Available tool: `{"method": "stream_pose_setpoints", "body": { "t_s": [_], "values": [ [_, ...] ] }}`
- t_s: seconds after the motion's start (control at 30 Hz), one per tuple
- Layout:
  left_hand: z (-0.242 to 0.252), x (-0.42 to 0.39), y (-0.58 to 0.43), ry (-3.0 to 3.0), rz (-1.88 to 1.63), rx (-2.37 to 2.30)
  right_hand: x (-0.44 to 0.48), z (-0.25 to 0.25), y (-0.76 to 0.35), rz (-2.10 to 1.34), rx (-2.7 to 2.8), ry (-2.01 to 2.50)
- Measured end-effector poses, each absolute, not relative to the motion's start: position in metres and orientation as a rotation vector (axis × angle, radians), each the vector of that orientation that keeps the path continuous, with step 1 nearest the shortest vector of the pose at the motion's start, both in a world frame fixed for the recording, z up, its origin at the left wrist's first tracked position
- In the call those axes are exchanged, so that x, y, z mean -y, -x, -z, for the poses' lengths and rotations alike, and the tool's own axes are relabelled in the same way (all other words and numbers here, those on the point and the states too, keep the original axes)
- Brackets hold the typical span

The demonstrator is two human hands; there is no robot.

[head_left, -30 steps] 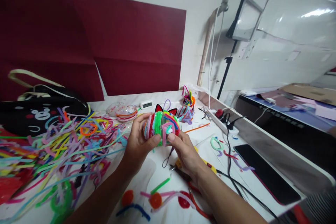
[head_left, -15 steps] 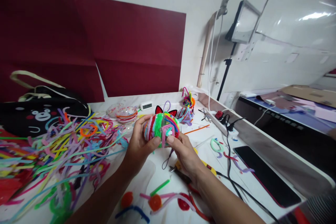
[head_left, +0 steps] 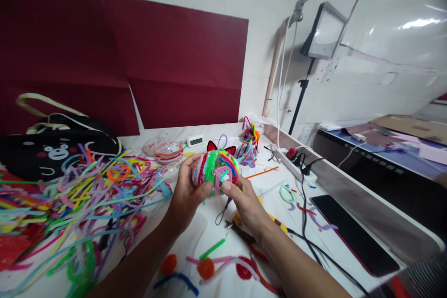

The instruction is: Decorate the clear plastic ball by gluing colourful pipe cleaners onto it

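Above the white table I hold a ball wrapped in many-coloured pipe cleaners, with red-edged black ears and a purple loop on top. My left hand cups its left side, thumb pressed on the front. My right hand grips its lower right, thumb and fingers pinching a pink pipe-cleaner piece on the ball. A thin dark cord hangs below the ball.
A big heap of loose pipe cleaners covers the left. A black bear-face bag, a small bowl, a digital clock, a second pipe-cleaner figure, pliers, power strip with cables and a dark phone lie around.
Both hands and the ball stay in nearly the same place; the right thumb has shifted slightly on the pink piece.
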State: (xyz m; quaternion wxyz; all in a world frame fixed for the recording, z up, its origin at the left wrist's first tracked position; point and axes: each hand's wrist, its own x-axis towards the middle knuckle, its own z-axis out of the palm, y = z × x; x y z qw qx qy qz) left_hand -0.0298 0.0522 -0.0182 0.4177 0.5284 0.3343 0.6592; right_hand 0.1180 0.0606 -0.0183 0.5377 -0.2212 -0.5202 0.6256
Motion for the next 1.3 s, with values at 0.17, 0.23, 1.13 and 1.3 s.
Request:
{"method": "stream_pose_setpoints", "body": {
  "t_s": [0.17, 0.23, 1.13, 1.3],
  "values": [
    [0.019, -0.053, 0.03, -1.332, -1.645, -0.818, -0.06, 0.017, -0.119, -1.484, 1.253, 0.51],
    [0.019, -0.053, 0.03, -1.347, -1.651, -0.816, -0.059, 0.017, -0.119, -1.477, 1.264, 0.508],
    [0.03, -0.048, 0.013, -1.389, -1.848, -0.899, -0.063, 0.031, -0.109, -1.159, 1.349, 0.801],
    [0.029, -0.046, 0.007, -1.286, -1.82, -0.96, -0.06, 0.032, -0.105, -1.045, 1.387, 0.907]
  ]
}}
